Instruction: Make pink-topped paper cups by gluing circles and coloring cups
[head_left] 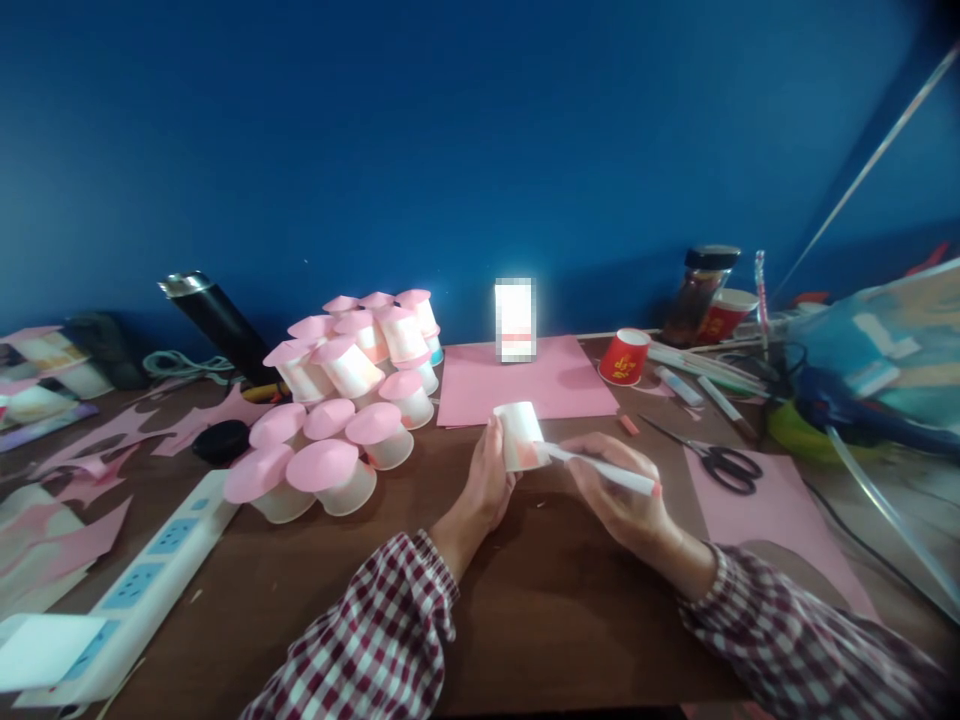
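My left hand (489, 475) is closed round the side of a white paper cup (519, 425), held above the brown table. A pale pinkish-orange patch shows low on the cup's side. In my right hand (619, 490) is a white marker pen (615, 473) with a reddish end, gripped like a writing tool. The pen's tip points left and meets the cup's side near the coloured patch. Left of my hands stand several paper cups topped with pink paper cones (375, 423), some stacked on others.
A pink paper sheet (465, 385) lies behind my hands. To the right are a red paper cup (625, 358), black-handled scissors (731, 468) and several pens (679, 386). A white power strip (150, 575), pink scraps (217, 415) and a black flask (225, 325) occupy the left.
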